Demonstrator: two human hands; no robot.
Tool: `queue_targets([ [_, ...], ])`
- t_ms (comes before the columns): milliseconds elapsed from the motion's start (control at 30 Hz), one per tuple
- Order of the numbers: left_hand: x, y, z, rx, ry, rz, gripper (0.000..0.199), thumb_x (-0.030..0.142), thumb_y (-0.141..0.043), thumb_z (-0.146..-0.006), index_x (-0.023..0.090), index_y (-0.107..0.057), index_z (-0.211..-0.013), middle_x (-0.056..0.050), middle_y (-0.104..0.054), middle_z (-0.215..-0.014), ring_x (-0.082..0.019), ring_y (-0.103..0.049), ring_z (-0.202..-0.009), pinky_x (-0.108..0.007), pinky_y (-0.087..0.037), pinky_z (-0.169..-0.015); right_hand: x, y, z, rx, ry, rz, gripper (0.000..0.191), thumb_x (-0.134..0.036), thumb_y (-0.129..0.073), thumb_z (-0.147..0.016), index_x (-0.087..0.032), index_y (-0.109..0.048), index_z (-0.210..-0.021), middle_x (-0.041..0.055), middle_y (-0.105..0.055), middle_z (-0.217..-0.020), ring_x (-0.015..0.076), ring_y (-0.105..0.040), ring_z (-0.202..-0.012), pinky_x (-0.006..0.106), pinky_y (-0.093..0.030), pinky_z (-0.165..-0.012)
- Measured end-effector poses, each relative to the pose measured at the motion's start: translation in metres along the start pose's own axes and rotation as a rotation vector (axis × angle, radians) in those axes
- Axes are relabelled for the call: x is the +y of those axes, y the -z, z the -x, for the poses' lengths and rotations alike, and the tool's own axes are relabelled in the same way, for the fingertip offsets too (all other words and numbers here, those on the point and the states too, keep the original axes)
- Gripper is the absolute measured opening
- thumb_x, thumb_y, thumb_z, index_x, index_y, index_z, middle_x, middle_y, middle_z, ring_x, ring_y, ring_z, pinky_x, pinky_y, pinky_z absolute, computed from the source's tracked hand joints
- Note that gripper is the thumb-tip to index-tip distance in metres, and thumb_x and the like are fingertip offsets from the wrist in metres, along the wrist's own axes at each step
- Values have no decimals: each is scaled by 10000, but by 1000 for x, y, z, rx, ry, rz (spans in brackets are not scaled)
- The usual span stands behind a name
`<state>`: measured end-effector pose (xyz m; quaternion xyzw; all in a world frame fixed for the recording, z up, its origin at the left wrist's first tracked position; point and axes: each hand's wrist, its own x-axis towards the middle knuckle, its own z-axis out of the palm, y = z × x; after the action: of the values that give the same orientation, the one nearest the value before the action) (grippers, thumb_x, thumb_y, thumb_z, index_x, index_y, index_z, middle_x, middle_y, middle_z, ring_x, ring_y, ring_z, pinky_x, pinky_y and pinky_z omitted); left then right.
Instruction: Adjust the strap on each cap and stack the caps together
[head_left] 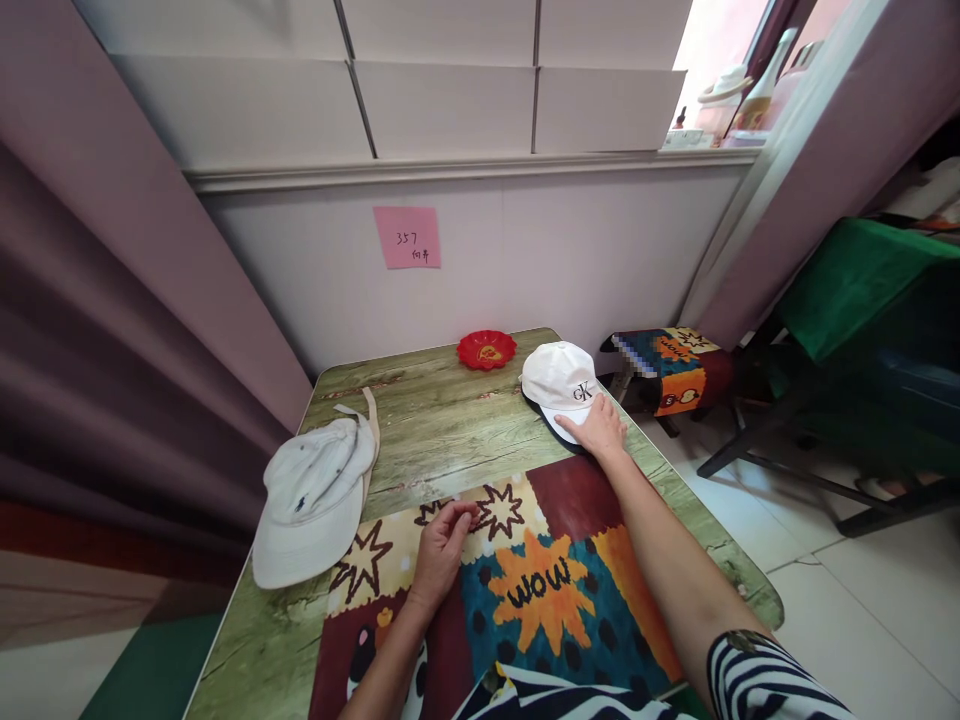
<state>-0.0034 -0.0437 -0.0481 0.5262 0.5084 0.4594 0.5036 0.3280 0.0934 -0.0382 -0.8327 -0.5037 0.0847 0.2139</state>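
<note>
Near the right edge of the table, a white baseball cap with dark letters on its front sits crown up. A dark edge shows beneath its brim. My right hand grips this brim, thumb on the near side and fingers toward the right. My left hand rests over the patterned mat, its fingers curled in with nothing visible in them. To its left lies a pale grey cap, partly collapsed, brim toward me and strap ends sticking up at the back.
A red scalloped dish stands at the back of the wooden-topped table, by the wall. A pink note is stuck above it. Right of the table are a cloth-covered stool and a green-draped chair. Curtains hang on both sides.
</note>
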Motion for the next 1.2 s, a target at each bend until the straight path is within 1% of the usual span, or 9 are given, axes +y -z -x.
queue_targets([
  [300, -1, -3, 3, 8, -29, -8, 274, 435, -630, -857, 191, -714, -950, -62, -734, -925, -214, -696, -876, -370, -563, -865, -3, -4, 8, 61, 21, 42, 1103, -797, -584, -703, -73, -284, -1479, 294, -387, -1457, 419, -379, -1332, 624, -172, -1103],
  [467, 10, 1, 4, 45, -66, -51, 306, 455, -598, -850, 178, -697, -934, -77, -749, -889, -212, -709, -785, -365, -587, -768, 2, 2, 14, 84, 40, -27, 1076, -768, -576, -728, -57, -300, -1487, 299, -395, -1467, 431, -351, -1363, 654, -140, -1117],
  [567, 25, 33, -4, 196, -120, -148, 306, 456, -623, -821, 178, -691, -931, -87, -752, -900, -221, -704, -794, -363, -579, -766, -1, 8, 37, 271, 163, -89, 965, -697, -487, -835, -62, -241, -1518, 287, -317, -1534, 408, -254, -1433, 648, -117, -1135],
  [667, 47, 92, -18, 430, -179, -275, 295, 439, -643, -794, 178, -683, -926, -85, -733, -921, -235, -678, -869, -370, -543, -841, -7, 9, 74, 390, 342, -167, 811, -597, -429, -912, -110, -236, -1531, 240, -313, -1561, 367, -239, -1458, 621, -149, -1149],
  [800, 72, 181, -40, 748, -189, -535, 281, 379, -633, -773, 163, -683, -945, -90, -674, -962, -243, -621, -875, -404, -482, -904, -21, -4, 114, 322, 494, -257, 660, -555, -414, -934, -148, -401, -1453, 207, -451, -1488, 336, -373, -1405, 577, -215, -1155],
  [867, 78, 211, -50, 812, -163, -677, 258, 341, -641, -748, 163, -693, -927, -102, -654, -995, -255, -605, -907, -412, -459, -926, -29, -14, 124, 274, 529, -325, 603, -552, -421, -933, -155, -482, -1383, 202, -523, -1423, 330, -439, -1355, 562, -270, -1139],
  [967, 76, 230, -60, 782, -119, -812, 234, 336, -696, -698, 183, -715, -873, -111, -656, -1004, -289, -581, -987, -422, -430, -953, -45, -23, 130, 222, 578, -412, 552, -546, -448, -927, -168, -535, -1319, 192, -574, -1365, 324, -496, -1300, 548, -336, -1111],
  [1100, 65, 225, -68, 689, -65, -927, 177, 322, -766, -631, 207, -718, -757, -119, -671, -982, -339, -564, -1022, -458, -412, -935, -67, -19, 135, 174, 670, -495, 502, -509, -489, -926, -178, -557, -1298, 174, -593, -1347, 312, -524, -1277, 526, -390, -1090],
  [1200, 63, 221, -70, 673, -45, -961, 51, 248, -706, -676, 204, -690, -693, -122, -678, -958, -341, -568, -1028, -474, -394, -942, -79, -10, 140, 135, 685, -542, 475, -490, -511, -924, -186, -576, -1284, 167, -609, -1328, 308, -541, -1262, 521, -409, -1081],
])
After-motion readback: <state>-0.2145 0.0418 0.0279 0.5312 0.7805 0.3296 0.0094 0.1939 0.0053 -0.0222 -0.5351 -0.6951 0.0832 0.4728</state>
